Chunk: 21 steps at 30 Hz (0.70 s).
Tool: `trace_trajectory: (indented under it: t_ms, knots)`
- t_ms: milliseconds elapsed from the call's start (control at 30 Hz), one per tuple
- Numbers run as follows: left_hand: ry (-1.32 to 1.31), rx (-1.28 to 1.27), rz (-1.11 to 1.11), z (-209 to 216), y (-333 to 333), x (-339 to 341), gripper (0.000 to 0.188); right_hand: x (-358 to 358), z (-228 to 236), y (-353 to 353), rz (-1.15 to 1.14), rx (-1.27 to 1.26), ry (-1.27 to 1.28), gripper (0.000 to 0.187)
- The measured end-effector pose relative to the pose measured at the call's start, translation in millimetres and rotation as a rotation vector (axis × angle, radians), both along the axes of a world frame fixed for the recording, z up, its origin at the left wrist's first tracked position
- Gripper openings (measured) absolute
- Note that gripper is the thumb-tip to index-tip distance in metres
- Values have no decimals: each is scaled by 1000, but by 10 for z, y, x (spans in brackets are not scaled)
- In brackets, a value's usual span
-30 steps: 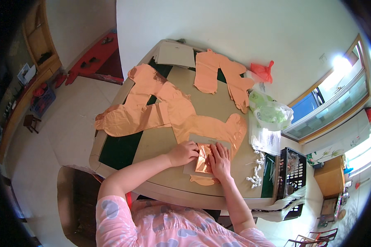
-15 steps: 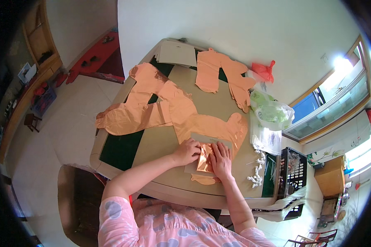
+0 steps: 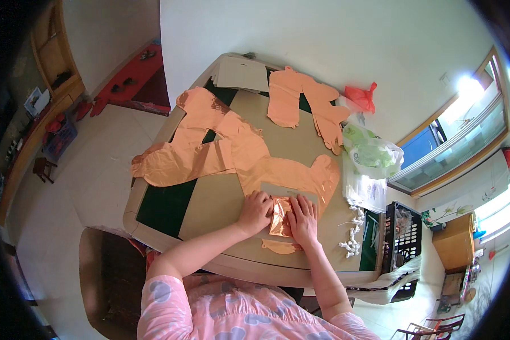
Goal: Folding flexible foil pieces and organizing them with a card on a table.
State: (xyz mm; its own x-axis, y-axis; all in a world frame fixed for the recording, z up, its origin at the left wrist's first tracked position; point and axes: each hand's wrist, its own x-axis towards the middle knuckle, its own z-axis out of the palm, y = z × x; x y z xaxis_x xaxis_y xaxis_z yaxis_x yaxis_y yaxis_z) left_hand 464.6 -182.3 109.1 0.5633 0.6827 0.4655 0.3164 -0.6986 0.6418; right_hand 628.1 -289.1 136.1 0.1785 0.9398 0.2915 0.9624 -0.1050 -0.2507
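Observation:
A small folded packet of shiny rose-gold foil (image 3: 281, 218) lies on a grey card (image 3: 273, 190) near the table's front edge. My left hand (image 3: 256, 213) is closed, its curled fingers pinching the packet's left side by the upper corner. Flat on the packet's right side rests my right hand (image 3: 304, 220), fingers stretched out and pointing away from me. Just beyond the card spreads a large flat foil balloon (image 3: 255, 164), one of several overlapping on the left. A foil end (image 3: 280, 246) pokes out on the near side of the card.
More foil balloons (image 3: 286, 96) lie at the back beside stacked grey cards (image 3: 241, 73). Along the right stand a green-and-white plastic bag (image 3: 374, 156), a red bag (image 3: 362, 99) and small white bundles (image 3: 352, 243). A black crate (image 3: 405, 232) sits off the right edge.
My left hand has shifted slightly at the packet's left edge, its forearm a little to the right and lower. The right hand stays pressed on the foil.

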Motion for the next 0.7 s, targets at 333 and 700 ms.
trace_trajectory:
  t_ms: [333,700]
  knots:
    - [28,-62,-76,33,-4,-61,21,-11,13,-7,-21,-23,2,44]
    - [81,-23,-78,-9,15,-45,14,-10,28,12,8,5,-11,43]
